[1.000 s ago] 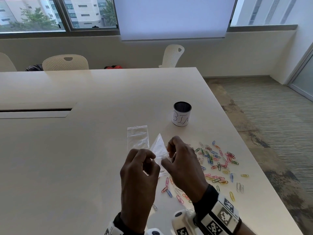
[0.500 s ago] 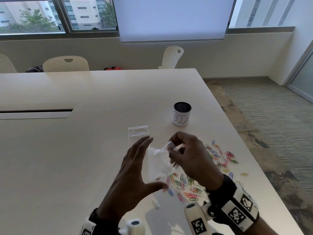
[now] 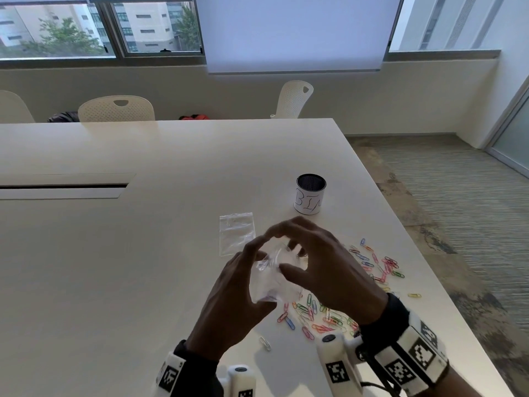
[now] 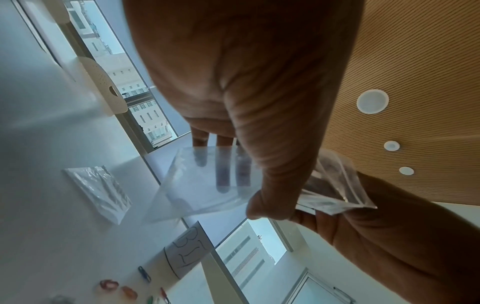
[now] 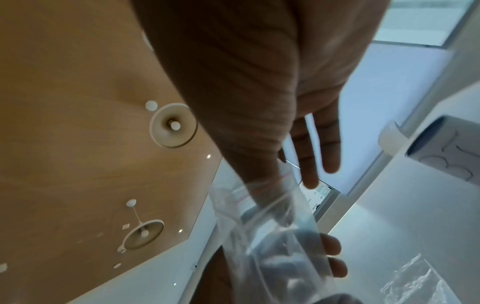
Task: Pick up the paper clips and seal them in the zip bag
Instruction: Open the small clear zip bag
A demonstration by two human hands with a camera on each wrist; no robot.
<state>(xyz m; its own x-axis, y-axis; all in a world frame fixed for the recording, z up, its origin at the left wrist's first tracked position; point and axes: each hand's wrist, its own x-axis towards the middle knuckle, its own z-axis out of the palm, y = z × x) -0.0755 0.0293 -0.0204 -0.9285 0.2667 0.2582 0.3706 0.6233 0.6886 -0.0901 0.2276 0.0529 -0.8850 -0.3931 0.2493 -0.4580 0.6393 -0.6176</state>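
- Both my hands were raised above the tabletop [image 3: 120, 253], meeting in front of me around the zip bag [image 3: 269, 282].
- My left hand [image 3: 232, 305] gripped the bag, thumb on the near face, fingers [image 4: 223, 164] straight behind the film.
- My right hand [image 3: 323, 265] arched over the top, thumb pinching the bag's mouth; two fingers [image 5: 330, 148] stood out straight.
- The paper clips [image 3: 323, 313] lay scattered on the tabletop under my right wrist.
- A spare bag [image 3: 236, 233] lay flat beyond my hands, near the cup [image 3: 310, 197].

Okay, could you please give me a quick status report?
Left hand and right hand both holding zip bag, off the table. Paper clips loose on table. Nothing in the way.
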